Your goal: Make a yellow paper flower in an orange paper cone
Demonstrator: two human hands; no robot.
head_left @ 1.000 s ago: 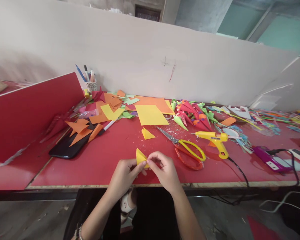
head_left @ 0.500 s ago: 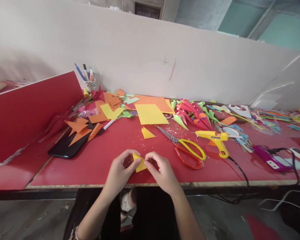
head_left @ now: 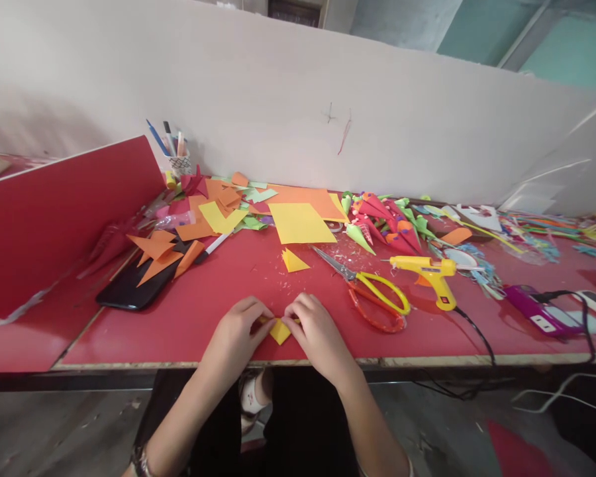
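Red table (head_left: 169,338) here, and left of the scissors (head_left: 351,273) the held paper (head_left: 279,333) just turned tip toward the near edge, left hand (head_left: 236,331) and right hand (head_left: 318,331) fingers pinching opposite sides, so I'd guess folding's still underway.

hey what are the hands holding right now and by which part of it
A small piece of folded yellow paper, pinched at its left and right sides.

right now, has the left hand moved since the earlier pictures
Yes, the left hand has shifted slightly left, farther from the scissors, which lie in place.
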